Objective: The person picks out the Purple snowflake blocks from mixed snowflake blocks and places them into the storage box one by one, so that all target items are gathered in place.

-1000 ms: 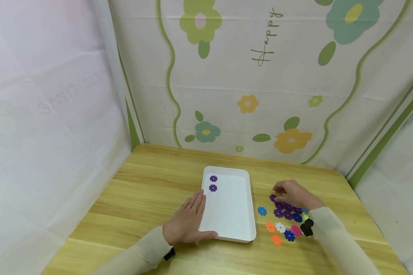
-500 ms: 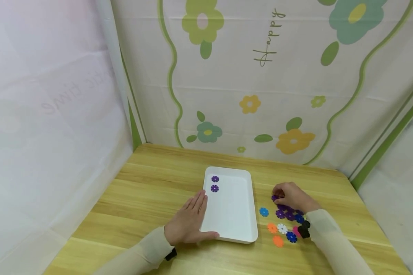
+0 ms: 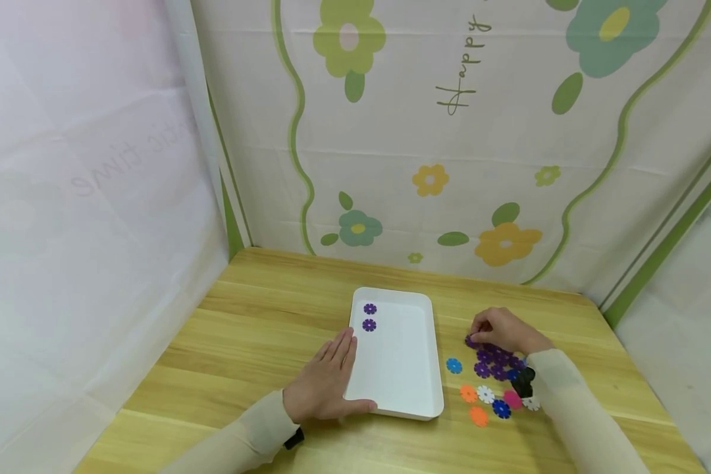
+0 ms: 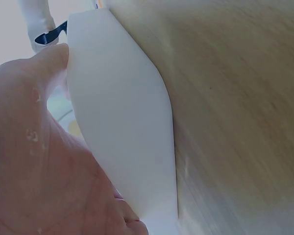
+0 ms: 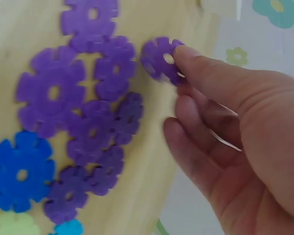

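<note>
My right hand (image 3: 503, 329) pinches a purple snowflake disc (image 5: 154, 61) between thumb and fingers, at the far-left side of a cluster of purple snowflake discs (image 3: 499, 372). In the right wrist view that disc is tilted and held apart from the others. My left hand (image 3: 320, 385) rests against the left side of a white tray (image 3: 394, 368), its fingers straight along the rim and the thumb across the near-left corner. Two purple discs (image 3: 369, 325) lie one below the other in the tray's far-left part. The left wrist view shows the palm beside the tray's outer wall (image 4: 122, 107).
Right of the tray lie a light blue disc (image 3: 453, 365), orange discs (image 3: 478, 416), a white disc (image 3: 485, 394), a pink disc (image 3: 512, 399) and a dark blue disc (image 3: 501, 409). Printed cloth walls (image 3: 391, 131) surround the wooden table (image 3: 261, 296).
My right hand, earlier reaching at the edge of the purple cluster, now pinches one disc and has risen slightly. The left hand stays on the tray. The head view shifted a little.
</note>
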Demonstrator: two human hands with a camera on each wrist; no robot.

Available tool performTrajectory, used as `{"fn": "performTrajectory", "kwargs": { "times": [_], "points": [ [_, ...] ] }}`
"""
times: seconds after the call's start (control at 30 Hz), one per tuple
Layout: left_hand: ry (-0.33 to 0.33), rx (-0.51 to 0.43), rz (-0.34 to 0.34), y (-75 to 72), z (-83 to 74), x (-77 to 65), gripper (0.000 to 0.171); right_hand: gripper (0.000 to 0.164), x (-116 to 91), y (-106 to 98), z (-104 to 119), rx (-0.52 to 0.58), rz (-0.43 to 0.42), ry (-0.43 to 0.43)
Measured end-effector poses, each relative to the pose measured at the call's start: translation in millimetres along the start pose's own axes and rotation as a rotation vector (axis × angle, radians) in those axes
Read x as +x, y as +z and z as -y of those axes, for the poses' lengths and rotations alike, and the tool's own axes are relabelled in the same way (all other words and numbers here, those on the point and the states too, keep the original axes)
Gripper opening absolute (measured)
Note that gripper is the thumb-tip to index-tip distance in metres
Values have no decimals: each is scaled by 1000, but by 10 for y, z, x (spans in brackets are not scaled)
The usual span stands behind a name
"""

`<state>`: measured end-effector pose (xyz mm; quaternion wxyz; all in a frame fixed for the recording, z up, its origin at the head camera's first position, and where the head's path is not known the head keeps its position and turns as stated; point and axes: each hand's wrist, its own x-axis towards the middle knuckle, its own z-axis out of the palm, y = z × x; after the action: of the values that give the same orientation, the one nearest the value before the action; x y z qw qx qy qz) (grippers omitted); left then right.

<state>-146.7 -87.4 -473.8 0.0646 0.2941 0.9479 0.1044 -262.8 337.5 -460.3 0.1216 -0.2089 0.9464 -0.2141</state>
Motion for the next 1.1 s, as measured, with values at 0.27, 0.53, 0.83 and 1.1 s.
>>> {"fn": "performTrajectory", "kwargs": {
  "times": [0.27, 0.53, 0.83, 1.1],
  "points": [
    [1, 2, -4, 0, -5, 8, 120, 11, 69, -181, 181, 110, 24, 42],
    [-3, 16, -1, 2, 6, 12, 120, 13, 312, -239, 476, 161, 64, -16],
    [-7, 23, 7, -2, 11, 4, 121, 12, 660, -69, 961, 146, 121, -91],
    [-8, 47, 5, -3, 11, 3, 121, 10, 951, 230, 1342, 203, 177, -111]
  ]
}}
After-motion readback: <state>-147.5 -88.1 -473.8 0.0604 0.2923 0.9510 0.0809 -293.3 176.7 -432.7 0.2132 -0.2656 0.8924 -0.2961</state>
